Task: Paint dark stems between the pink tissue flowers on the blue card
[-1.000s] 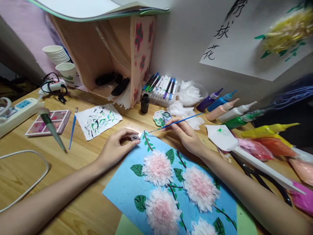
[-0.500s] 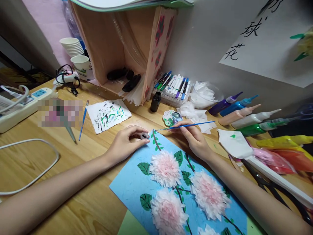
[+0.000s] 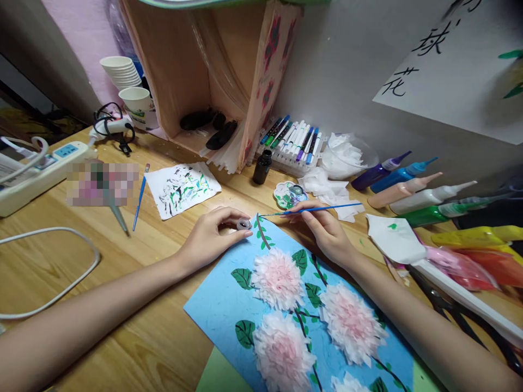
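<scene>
Right hand point(image 3: 327, 231) pinched the brush point(image 3: 316, 209), tip on the far corner of the blue sheet point(image 3: 216, 310) by the desk's front edge. Left hand point(image 3: 212, 237) pinched a small cap point(image 3: 244, 224) there. Risk: a jolt smearing green paint; my wrist flattening the paper flowers point(image 3: 277, 279).

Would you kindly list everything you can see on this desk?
blue sheet: one, blue, desk front.
tissue flowers: four visible, pink, on sheet.
thin brush: one, blue, above sheet's top corner.
small cap: one, grey, sheet's top edge.
palette: one, white, behind brush.
markers: trayful, mixed, by wall.
ink bottle: one, black, beside markers.
paint bottles: several, mixed, lying right.
paper cups: stack, white, far left.
power strip: one, white, left edge.
left hand: one, bare, pinching the cap.
right hand: one, bare, holding the brush.
</scene>
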Demonstrator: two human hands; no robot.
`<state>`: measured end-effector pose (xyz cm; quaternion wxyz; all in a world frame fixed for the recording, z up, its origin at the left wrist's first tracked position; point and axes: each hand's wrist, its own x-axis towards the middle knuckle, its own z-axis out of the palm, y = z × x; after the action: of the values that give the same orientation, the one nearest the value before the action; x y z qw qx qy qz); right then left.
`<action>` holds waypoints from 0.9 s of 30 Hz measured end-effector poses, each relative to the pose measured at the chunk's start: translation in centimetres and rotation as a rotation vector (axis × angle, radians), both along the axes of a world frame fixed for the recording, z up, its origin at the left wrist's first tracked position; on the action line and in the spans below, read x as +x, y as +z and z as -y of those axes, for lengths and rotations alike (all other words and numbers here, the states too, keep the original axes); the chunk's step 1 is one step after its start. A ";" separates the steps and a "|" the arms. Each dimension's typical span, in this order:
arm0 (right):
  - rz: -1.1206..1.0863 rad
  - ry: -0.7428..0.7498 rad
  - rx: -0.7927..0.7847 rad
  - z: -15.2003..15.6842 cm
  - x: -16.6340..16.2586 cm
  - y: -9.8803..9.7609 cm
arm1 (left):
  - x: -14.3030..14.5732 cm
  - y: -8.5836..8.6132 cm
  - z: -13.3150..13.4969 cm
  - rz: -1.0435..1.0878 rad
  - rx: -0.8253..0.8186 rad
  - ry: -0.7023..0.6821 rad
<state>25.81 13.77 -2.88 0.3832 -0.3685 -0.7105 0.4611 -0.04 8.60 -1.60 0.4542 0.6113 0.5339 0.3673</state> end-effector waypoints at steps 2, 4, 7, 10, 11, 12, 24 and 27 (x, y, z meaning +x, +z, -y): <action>0.005 0.001 -0.002 0.0 0.0 0.1 | 0.0 0.0 0.0 0.005 -0.001 -0.005; 0.004 0.003 -0.003 0.1 -0.1 0.1 | 0.0 -0.1 -0.1 0.007 -0.002 -0.008; 0.004 0.003 -0.005 0.1 0.0 0.1 | 0.0 -0.1 -0.1 0.005 0.004 -0.007; -0.004 -0.004 -0.013 0.1 0.1 0.0 | -0.1 -0.2 0.0 0.001 0.009 -0.009; -0.006 -0.007 -0.014 0.1 0.1 -0.1 | -0.1 -0.2 0.0 -0.001 0.010 -0.010; -0.008 -0.009 -0.013 0.1 0.1 -0.1 | -0.1 -0.2 0.0 -0.002 0.010 -0.010; -0.022 -0.021 0.016 0.1 0.1 0.0 | -0.2 -0.3 0.0 0.005 0.016 -0.015; -0.035 -0.021 0.016 0.1 0.1 0.2 | -0.1 -0.4 -0.1 0.007 0.014 -0.011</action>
<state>25.87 13.66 -2.70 0.4033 -0.3646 -0.7036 0.4576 -0.15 8.70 -1.95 0.4539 0.6161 0.5263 0.3706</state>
